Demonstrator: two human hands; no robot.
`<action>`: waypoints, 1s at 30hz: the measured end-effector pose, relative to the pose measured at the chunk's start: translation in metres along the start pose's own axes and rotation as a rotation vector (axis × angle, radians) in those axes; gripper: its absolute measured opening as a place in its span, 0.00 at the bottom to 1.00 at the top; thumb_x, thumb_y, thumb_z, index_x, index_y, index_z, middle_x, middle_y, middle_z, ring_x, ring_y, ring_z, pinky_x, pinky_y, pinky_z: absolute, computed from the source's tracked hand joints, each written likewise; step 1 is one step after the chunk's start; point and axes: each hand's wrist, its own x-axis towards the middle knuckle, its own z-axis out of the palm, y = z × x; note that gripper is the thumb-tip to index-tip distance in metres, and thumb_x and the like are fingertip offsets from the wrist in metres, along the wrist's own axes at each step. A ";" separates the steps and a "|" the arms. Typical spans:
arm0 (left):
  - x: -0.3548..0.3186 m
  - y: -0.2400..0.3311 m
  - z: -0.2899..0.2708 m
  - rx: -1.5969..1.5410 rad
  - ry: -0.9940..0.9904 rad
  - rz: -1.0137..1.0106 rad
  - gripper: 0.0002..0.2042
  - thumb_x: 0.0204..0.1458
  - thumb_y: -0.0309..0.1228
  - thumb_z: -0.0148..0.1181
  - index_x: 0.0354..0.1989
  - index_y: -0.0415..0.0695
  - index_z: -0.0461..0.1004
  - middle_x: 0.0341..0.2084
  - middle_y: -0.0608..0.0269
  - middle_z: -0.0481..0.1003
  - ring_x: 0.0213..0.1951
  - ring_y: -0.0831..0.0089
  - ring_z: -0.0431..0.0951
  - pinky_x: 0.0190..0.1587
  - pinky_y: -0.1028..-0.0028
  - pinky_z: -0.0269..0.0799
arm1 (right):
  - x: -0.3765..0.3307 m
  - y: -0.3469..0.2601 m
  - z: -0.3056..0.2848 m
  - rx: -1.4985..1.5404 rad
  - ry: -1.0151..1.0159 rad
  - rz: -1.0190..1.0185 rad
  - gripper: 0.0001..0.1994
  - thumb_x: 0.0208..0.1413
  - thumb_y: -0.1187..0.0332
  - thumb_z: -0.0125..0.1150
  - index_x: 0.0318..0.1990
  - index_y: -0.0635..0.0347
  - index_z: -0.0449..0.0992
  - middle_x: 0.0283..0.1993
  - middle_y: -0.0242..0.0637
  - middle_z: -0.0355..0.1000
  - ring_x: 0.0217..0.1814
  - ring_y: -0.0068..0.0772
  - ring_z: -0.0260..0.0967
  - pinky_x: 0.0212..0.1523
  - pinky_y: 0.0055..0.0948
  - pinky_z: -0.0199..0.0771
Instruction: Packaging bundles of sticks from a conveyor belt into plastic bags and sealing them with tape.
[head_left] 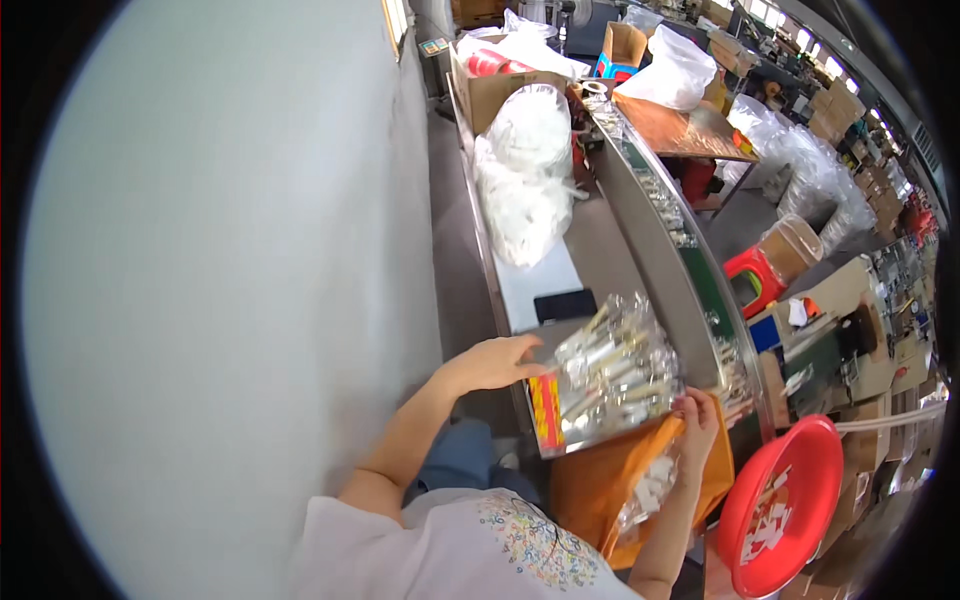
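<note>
A pile of clear plastic packets point(620, 365) with slender pale and metallic pieces inside lies at the near end of the metal-edged worktable. My left hand point(492, 364) is at the pile's left side, thumb and fingers apart, holding nothing. Just below it, a yellow and red strip point(546, 412) runs along the table's corner. My right hand point(698, 418) is closed on the upper edge of an orange bag point(590, 490), right beside the packets. More clear packets point(650, 490) show inside the bag's mouth; its depth is hidden.
A dark phone point(564, 306) lies beyond the pile. White plastic bags point(525, 200) and a cardboard box point(505, 95) stand farther along the table. A conveyor with a green belt point(708, 285) runs on the right. A red basin point(815, 480) with small pieces is at lower right; a pale wall point(250, 280) is at left.
</note>
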 end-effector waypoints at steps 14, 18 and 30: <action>0.358 -0.438 -0.255 -0.344 -0.150 -0.658 0.17 0.48 0.44 0.54 0.28 0.39 0.73 0.21 0.60 0.71 0.20 0.71 0.72 0.23 0.66 0.70 | 0.121 -0.117 0.127 -0.241 0.394 0.168 0.13 0.57 0.66 0.51 0.45 0.63 0.69 0.35 0.31 0.69 0.35 0.20 0.66 0.37 0.17 0.67; 0.435 -0.542 -0.321 -0.148 -0.202 -0.450 0.17 0.50 0.42 0.52 0.21 0.39 0.73 0.15 0.56 0.71 0.17 0.64 0.72 0.20 0.64 0.70 | 0.128 -0.103 0.126 -0.399 0.631 0.187 0.13 0.57 0.63 0.51 0.45 0.60 0.69 0.33 0.29 0.70 0.33 0.16 0.66 0.33 0.15 0.65; 0.667 -0.597 -0.550 0.020 -0.557 -0.784 0.17 0.53 0.43 0.47 0.31 0.42 0.75 0.22 0.55 0.75 0.19 0.60 0.76 0.19 0.63 0.72 | 0.349 -0.211 0.468 -0.429 0.644 0.313 0.12 0.58 0.67 0.49 0.45 0.64 0.68 0.35 0.32 0.68 0.35 0.20 0.64 0.37 0.19 0.65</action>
